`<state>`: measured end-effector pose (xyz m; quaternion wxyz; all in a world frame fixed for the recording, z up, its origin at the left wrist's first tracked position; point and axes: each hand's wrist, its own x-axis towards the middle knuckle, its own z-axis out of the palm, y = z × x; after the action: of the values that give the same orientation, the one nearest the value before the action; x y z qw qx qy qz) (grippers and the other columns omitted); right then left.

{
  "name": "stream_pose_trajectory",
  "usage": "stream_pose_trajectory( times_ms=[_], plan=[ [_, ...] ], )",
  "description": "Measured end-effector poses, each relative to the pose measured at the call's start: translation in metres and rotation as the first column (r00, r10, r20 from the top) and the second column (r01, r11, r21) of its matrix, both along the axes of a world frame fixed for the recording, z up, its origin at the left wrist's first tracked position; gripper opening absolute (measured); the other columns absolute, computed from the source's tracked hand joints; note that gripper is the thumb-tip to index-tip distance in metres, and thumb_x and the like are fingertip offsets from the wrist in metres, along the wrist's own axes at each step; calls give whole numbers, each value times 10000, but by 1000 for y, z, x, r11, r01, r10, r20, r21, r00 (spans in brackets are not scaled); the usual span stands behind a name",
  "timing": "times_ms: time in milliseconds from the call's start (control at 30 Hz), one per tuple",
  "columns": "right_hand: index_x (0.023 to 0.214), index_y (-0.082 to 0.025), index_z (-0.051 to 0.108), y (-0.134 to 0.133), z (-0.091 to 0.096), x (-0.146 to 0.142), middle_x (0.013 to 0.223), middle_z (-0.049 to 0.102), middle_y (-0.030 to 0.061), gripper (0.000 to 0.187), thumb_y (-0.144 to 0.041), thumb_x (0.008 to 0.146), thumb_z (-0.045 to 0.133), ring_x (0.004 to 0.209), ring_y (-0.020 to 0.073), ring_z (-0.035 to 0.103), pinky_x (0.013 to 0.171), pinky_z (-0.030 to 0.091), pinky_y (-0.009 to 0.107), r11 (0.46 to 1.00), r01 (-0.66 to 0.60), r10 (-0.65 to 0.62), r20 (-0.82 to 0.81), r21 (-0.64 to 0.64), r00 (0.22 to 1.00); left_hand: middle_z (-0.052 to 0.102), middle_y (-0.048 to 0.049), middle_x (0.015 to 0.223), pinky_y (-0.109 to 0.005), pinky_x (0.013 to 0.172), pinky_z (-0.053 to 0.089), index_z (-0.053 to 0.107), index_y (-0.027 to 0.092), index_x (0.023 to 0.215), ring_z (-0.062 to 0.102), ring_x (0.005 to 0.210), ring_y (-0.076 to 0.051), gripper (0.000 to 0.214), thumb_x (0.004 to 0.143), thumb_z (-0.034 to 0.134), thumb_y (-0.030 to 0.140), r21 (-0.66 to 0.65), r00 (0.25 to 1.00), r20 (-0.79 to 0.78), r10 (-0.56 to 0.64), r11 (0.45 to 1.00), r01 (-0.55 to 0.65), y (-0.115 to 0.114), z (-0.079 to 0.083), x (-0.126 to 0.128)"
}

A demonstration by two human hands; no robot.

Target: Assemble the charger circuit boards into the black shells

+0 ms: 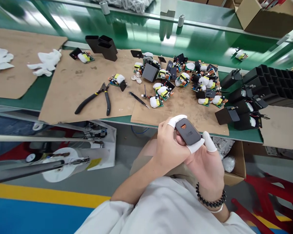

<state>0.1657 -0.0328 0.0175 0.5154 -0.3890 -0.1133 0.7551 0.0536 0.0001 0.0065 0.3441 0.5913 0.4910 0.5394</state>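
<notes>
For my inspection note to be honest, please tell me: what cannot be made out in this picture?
Head view, black casing: the underside faces away; the marking on top is too small to read.
Head view, right hand: most fingers hidden behind the left hand.
Head view, upper-right cardboard box: cut off by the picture's edge.

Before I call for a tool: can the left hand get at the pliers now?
Probably not until it is freed: the left hand grips the black case. Otherwise the way looks open; the pliers lie uncovered on the cardboard.
</notes>
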Motion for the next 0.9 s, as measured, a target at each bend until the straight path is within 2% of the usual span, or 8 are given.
stream_pose_trajectory(
  times_ms=[200, 367, 500, 600, 700, 800, 833, 900],
  plan=[
    [1253, -333, 708, 5, -19, -5, 1118, 795, 7, 408, -593, 955, 608, 971, 204, 764, 845, 643, 362, 918, 346, -396, 425, 192, 814, 720, -62, 1122, -330, 957, 557, 651, 197, 1176, 695, 1039, -224, 688, 575, 981, 256, -207, 896, 409, -174, 938, 277, -4, 3, -1],
    [1026, -251, 792, 9, -30, 6, 763, 740, 6, 287, -485, 970, 634, 464, 109, 547, 449, 458, 262, 873, 201, -465, 633, 444, 619, 714, 4, 899, -251, 781, 561, 687, 190, 979, 669, 830, -152, 615, 467, 1018, 264, -306, 606, 792, -77, 807, 504, 2, -1, -3],
    [1158, -282, 792, 7, -29, 25, 826, 801, 19, 243, -387, 986, 656, 579, 152, 676, 578, 573, 288, 748, -143, -586, 747, 648, 314, 727, -12, 822, -278, 769, 561, 705, 169, 849, 665, 759, -147, 465, 581, 957, 454, -358, 434, 897, 84, 714, 602, 6, -7, -6],
    [1277, -290, 753, 4, -16, 38, 1098, 829, 51, 298, -309, 1010, 624, 820, 190, 773, 752, 626, 301, 696, -441, -599, 797, 566, 77, 730, -18, 828, -282, 770, 559, 690, 165, 852, 675, 767, -154, 455, 591, 953, 430, -411, 500, 862, 89, 701, 583, 3, -6, -6],
    [1418, -266, 672, 5, -5, 44, 1137, 801, 90, 407, -226, 1039, 529, 933, 210, 759, 794, 613, 305, 696, -554, -593, 801, 458, -83, 721, 14, 892, -244, 792, 548, 645, 195, 938, 690, 853, -150, 576, 492, 1007, 247, -442, 641, 760, 104, 806, 393, -3, -1, -2],
    [1484, -315, 614, 13, -12, 46, 1091, 746, 87, 497, -161, 1027, 494, 944, 200, 714, 795, 600, 305, 606, -607, -646, 764, 513, 0, 739, 2, 954, -272, 824, 558, 622, 215, 1045, 706, 862, -166, 680, 502, 1024, 297, -418, 592, 797, 123, 819, 393, -4, 1, -1],
    [1480, -352, 613, 17, -17, 47, 1085, 728, 72, 508, -157, 1024, 499, 944, 189, 704, 807, 601, 303, 558, -600, -657, 747, 574, 102, 747, -19, 942, -291, 823, 562, 635, 200, 1051, 708, 837, -176, 661, 541, 1011, 388, -415, 521, 845, 123, 766, 492, -2, -1, -3],
    [1437, -419, 634, 25, -29, 50, 1142, 712, 44, 486, -184, 1025, 529, 995, 171, 701, 871, 609, 311, 504, -523, -605, 713, 688, 355, 742, -50, 857, -314, 800, 561, 677, 151, 1015, 690, 741, -173, 615, 628, 938, 552, -369, 350, 926, 143, 541, 756, 5, -5, -11]
  ],
)
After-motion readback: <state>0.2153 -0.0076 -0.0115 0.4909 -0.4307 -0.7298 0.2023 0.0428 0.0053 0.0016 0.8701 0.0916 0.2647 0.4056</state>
